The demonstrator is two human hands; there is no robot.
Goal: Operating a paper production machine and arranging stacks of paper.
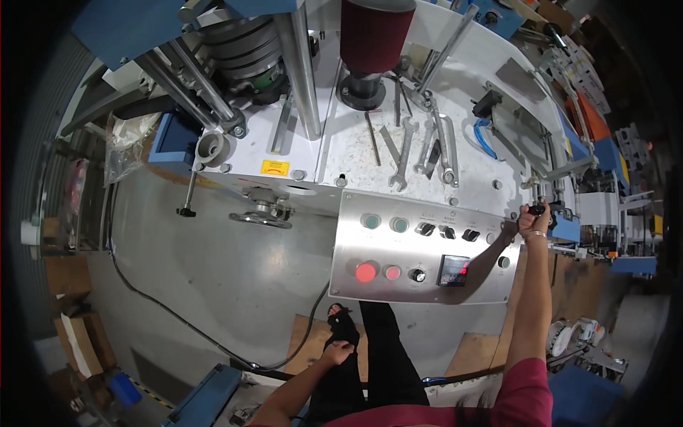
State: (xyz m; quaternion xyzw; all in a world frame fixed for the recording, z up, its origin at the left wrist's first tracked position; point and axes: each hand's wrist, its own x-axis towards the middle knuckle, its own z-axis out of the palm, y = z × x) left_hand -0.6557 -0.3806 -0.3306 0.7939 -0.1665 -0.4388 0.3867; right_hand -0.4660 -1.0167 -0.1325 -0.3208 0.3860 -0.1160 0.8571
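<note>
Grasping a black knob (536, 211) with the right hand (533, 223), just beside the upper right corner of a steel control panel (427, 288), by the right end of a white machine top (341, 149). Reaching past the panel's right edge with a bare forearm (530, 306), mirrored darkly in the steel. Holding the left hand (338, 351) low, well apart from the machine, over the black trousers (395, 356), fingers curled; too small to tell whether clenched or loose. On the panel, in two rows: green buttons (371, 222), black switches (425, 228), a large red button (365, 271) and a lit display (453, 270). Above it, lying on the white top: wrenches (403, 156), near a blue tube (484, 137). Farther back, standing upright: a dark red cylinder (377, 35). Left of the panel, below the top's edge: a handwheel (260, 220). Along the floor: a black cable (178, 329).
</note>
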